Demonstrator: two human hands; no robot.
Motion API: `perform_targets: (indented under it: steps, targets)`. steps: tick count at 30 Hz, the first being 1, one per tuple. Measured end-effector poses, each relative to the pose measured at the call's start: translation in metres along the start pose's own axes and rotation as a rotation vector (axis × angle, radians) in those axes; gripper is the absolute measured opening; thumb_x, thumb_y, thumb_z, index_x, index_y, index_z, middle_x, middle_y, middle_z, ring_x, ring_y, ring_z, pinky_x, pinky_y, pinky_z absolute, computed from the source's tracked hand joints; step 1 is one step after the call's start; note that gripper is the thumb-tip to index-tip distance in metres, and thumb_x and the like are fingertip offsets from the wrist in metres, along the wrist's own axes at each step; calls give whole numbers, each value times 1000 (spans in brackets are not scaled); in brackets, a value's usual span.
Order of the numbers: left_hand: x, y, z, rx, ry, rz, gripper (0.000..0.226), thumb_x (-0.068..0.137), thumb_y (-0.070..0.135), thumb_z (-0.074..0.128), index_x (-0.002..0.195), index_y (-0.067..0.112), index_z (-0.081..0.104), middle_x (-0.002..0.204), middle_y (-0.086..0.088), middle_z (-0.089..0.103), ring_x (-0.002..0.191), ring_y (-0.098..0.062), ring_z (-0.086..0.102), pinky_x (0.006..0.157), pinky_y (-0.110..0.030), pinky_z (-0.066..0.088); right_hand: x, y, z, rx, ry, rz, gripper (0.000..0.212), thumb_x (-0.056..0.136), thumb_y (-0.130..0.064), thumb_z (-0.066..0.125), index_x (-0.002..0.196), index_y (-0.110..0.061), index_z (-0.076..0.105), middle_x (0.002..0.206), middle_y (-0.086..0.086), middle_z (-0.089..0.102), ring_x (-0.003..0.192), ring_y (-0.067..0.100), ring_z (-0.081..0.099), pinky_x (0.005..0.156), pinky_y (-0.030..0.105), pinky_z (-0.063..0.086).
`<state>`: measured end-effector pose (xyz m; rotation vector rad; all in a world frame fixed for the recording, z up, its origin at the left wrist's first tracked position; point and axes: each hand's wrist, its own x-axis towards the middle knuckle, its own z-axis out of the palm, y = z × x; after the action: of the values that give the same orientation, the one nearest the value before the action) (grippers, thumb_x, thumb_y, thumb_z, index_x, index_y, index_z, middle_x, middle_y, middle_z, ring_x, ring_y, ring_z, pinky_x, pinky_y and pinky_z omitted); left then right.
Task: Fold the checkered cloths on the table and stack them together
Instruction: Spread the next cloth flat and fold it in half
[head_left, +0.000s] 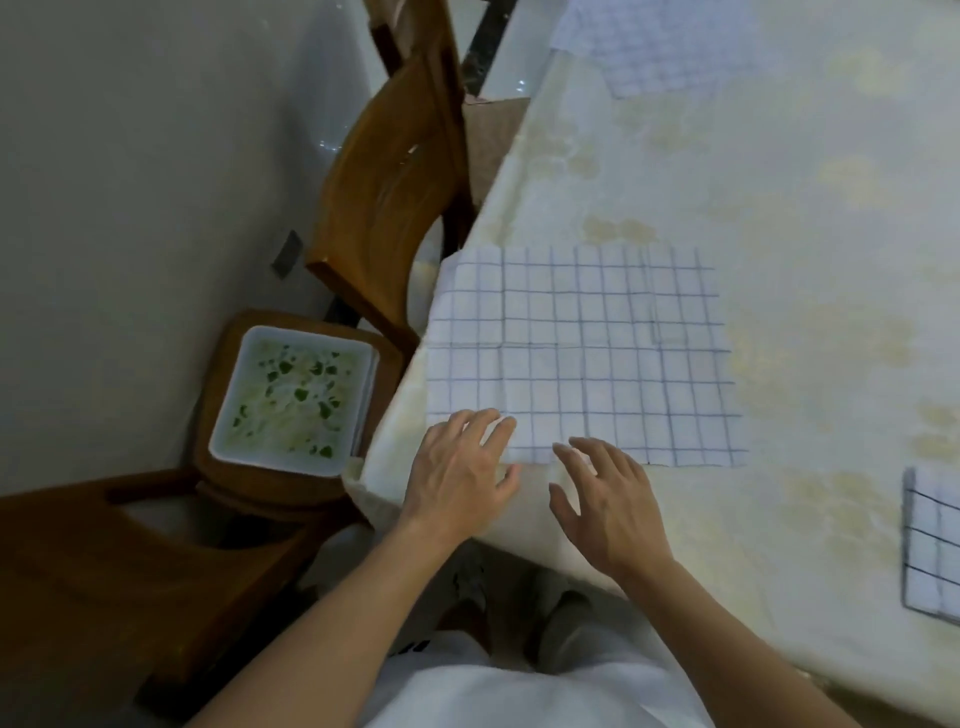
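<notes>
A white checkered cloth (582, 353) with thin dark grid lines lies spread flat near the table's left edge. My left hand (462, 467) has its straight fingers resting on the cloth's near left corner. My right hand (602, 499) hovers with spread fingers at the cloth's near edge, fingertips just over it. A folded checkered cloth (932, 545) with darker lines lies at the right border, partly cut off. Another checkered cloth (660, 41) lies spread at the far end of the table.
The table (779, 182) wears a pale yellow floral covering. A wooden chair (384, 197) stands at its left side. On a nearer wooden chair (130, 561) beside it rests a white square tray (291, 400) with a green leaf pattern. My legs and shoes show below.
</notes>
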<state>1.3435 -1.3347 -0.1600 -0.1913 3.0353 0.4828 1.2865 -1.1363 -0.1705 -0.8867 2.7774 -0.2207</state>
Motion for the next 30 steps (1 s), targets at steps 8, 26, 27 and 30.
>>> perform_targets:
  steps: [8, 26, 27, 30]
  targets:
    - [28, 17, 33, 35, -29, 129, 51, 89, 42, 51, 134, 16, 54, 140, -6, 52, 127, -23, 49, 102, -41, 45, -5, 68, 4, -14, -10, -17, 44, 96, -35, 56, 136, -16, 55, 133, 9, 60, 122, 29, 57, 101, 45, 48]
    - [44, 1, 91, 159, -3, 390, 47, 103, 30, 42, 140, 3, 51, 148, -12, 49, 139, -27, 44, 114, -44, 36, 35, 145, 43, -72, -60, -359, 62, 104, -51, 30, 158, -20, 20, 164, 5, 19, 153, 25, 12, 124, 46, 15]
    - [44, 0, 93, 178, 1, 414, 45, 104, 27, 41, 140, 2, 51, 148, -14, 48, 139, -28, 44, 113, -46, 37, 35, 146, 45, -63, -41, -365, 62, 104, -50, 31, 157, -20, 22, 164, 5, 21, 152, 25, 14, 123, 46, 16]
    - [42, -8, 95, 228, 3, 502, 41, 101, 11, 49, 140, -1, 49, 151, -19, 43, 141, -32, 41, 112, -50, 38, 34, 148, 48, -39, 5, -379, 60, 105, -50, 33, 156, -20, 26, 163, 6, 24, 152, 26, 17, 123, 47, 18]
